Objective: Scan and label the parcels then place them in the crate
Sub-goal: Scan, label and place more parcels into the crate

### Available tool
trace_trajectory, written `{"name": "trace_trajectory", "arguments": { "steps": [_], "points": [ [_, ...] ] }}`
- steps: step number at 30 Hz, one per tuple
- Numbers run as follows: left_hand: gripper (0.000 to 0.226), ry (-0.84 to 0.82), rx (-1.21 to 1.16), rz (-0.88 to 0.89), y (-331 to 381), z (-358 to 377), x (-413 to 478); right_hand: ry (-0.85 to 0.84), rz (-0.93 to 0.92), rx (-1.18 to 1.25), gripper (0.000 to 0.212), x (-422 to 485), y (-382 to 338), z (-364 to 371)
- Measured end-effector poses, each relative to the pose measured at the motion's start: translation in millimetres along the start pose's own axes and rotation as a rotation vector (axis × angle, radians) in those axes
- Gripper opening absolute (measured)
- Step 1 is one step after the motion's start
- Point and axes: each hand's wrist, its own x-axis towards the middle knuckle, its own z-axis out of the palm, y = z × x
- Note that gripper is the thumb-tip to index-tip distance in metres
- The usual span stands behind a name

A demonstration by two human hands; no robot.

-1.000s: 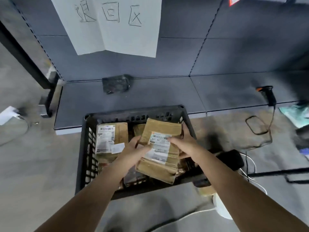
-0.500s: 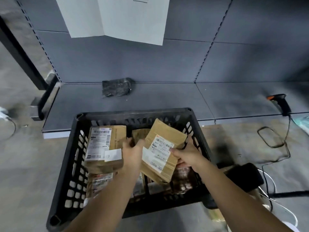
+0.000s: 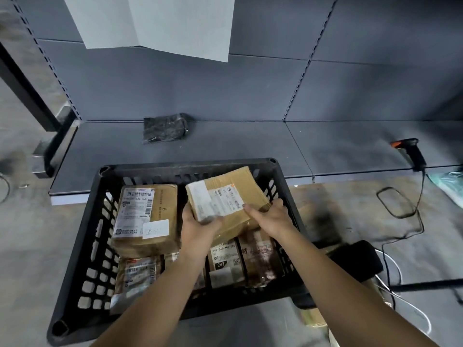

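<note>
Left hand (image 3: pixel 198 227): fingers curled round the near-left corner of a flat brown cardboard parcel with a white shipping label (image 3: pixel 241 180), thumb lying on the label.
Right hand (image 3: pixel 271 217): grips the same parcel's near-right edge, fingers wrapped over its side.
Held parcel: tilted, label up, inside the far-right part of a black plastic lattice crate (image 3: pixel 185 167). Whether it rests on the packages beneath cannot be told.
Crate contents: a thick brown labelled box (image 3: pixel 164 209) far left, just beside the held parcel. A tan labelled packet (image 3: pixel 137 274) sits near left and a tape-wrapped brown packet (image 3: pixel 260 256) near right.
Shelf: a grey metal shelf (image 3: pixel 238 144) behind the crate carries a crumpled black plastic bag (image 3: pixel 165 128).
Scanner: a black handheld barcode scanner with an orange tip (image 3: pixel 412 152) stands at the shelf's right, well apart from both hands.
Wall: a white paper sheet (image 3: pixel 162 23) hangs above.
</note>
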Motion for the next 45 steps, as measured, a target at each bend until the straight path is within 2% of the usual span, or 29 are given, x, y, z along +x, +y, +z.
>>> {"name": "trace_trajectory", "arguments": {
  "steps": [2,5,10,15,21,25,29,36,45],
  "points": [
    [0.075,-0.078,0.168,0.100,8,-4,7,0.015,-0.041,-0.023,0.093,-1,3,3],
    [0.078,-0.119,0.448,0.197,12,-15,18,-0.077,-0.129,-0.046,0.101,-4,5,7],
    [0.087,-0.141,0.647,0.288,19,-20,33,-0.026,-0.173,-0.136,0.106,-3,0,11],
    [0.104,-0.120,0.924,0.235,19,-12,48,0.015,-0.196,-0.305,0.100,1,-4,10],
    [0.111,-0.113,0.893,0.196,20,-18,46,0.019,-0.205,-0.441,0.099,3,-10,8],
    [0.124,-0.070,0.984,0.163,30,-23,40,0.066,-0.248,-0.484,0.094,-2,-15,7],
    [0.124,-0.060,1.076,0.113,49,-30,22,0.038,-0.225,-0.527,0.095,-21,-27,4],
    [0.126,-0.117,1.214,0.001,129,-49,-56,-0.019,-0.202,-0.605,0.092,-110,-75,-59],
    [0.122,-0.041,1.251,-0.004,318,-82,-236,-0.028,-0.224,-0.619,0.090,-298,-169,-196]
  ]
}}
